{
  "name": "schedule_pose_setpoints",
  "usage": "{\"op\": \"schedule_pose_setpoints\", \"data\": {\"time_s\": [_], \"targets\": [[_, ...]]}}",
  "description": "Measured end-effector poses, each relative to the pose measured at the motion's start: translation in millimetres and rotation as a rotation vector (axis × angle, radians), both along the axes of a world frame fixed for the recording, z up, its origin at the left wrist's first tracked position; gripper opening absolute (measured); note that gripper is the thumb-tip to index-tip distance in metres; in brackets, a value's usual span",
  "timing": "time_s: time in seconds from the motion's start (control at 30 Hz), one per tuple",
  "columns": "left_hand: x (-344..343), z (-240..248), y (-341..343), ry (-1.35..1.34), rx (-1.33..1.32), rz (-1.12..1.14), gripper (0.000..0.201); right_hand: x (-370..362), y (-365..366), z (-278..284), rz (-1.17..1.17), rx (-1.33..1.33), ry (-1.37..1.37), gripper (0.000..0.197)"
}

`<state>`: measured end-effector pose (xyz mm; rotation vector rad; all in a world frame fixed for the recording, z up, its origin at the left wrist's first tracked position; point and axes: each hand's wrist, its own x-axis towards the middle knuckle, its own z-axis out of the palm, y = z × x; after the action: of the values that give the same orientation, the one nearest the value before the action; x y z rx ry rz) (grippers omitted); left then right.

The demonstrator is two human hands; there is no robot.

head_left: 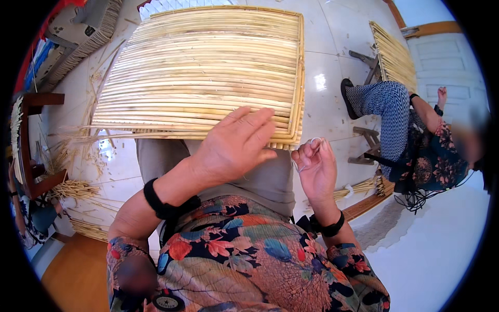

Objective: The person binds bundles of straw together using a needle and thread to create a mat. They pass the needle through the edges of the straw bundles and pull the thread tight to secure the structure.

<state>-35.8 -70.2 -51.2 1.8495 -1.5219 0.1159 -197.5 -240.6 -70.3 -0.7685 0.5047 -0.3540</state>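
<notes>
Across my lap lies a flat panel of straw-coloured stalks, its stalks side by side and a border of stalks along the right edge. My left hand rests on the panel's near edge close to the right corner, fingers stretched out. Just off that corner, to the right, my right hand is raised with its fingertips pinched together. A thin pale thread loops out by these fingers; where its other end goes I cannot make out. Loose long stalks stick out past the panel's left near corner.
At right another person sits by a similar stalk panel and a wooden stool. Bundles of stalks lie on the tiled floor at left, beside dark wooden furniture. An upholstered seat stands at far left.
</notes>
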Motion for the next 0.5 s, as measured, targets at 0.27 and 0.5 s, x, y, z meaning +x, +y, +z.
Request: {"op": "schedule_pose_setpoints", "data": {"time_s": [0.27,0.5], "targets": [[6.2,32.3,5.7,0.303,0.053,0.024,0.033,25.4,-1.7,24.0,0.124,-0.165,0.265,0.027],[20.8,29.2,13.5,0.188,0.157,-0.168,0.029,39.5,5.6,41.4,0.358,-0.238,0.470,0.042]]}}
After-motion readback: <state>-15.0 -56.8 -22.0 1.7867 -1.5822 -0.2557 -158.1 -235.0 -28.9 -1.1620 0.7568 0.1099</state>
